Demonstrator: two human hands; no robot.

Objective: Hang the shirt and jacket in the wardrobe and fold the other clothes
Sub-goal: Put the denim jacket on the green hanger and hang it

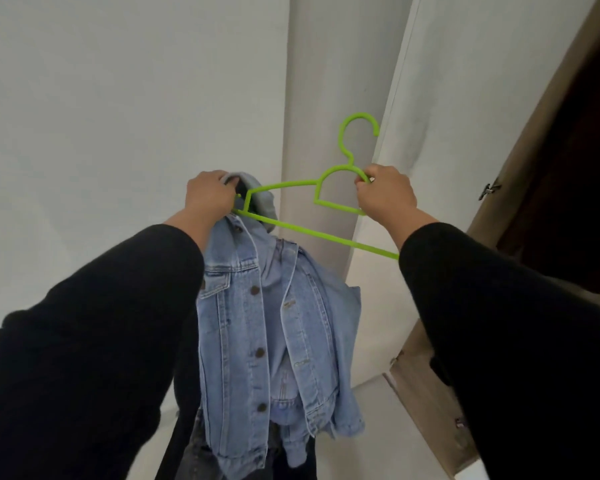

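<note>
A light blue denim jacket (274, 341) hangs in front of me from the left end of a bright green plastic hanger (326, 233). My left hand (210, 195) grips the jacket's collar where it is bunched over the hanger's left arm. My right hand (385, 194) grips the hanger near its neck, below the hook, which points up and to the right. The jacket's front is unbuttoned and its sleeves droop down. The hanger's right arm is bare and passes behind my right forearm.
A white wall fills the left, and a grey column (329, 81) stands behind the hanger. The brown wooden wardrobe (551, 168) stands at the right with a dark opening and a small metal latch (490, 192). Dark clothing (194, 455) lies below the jacket.
</note>
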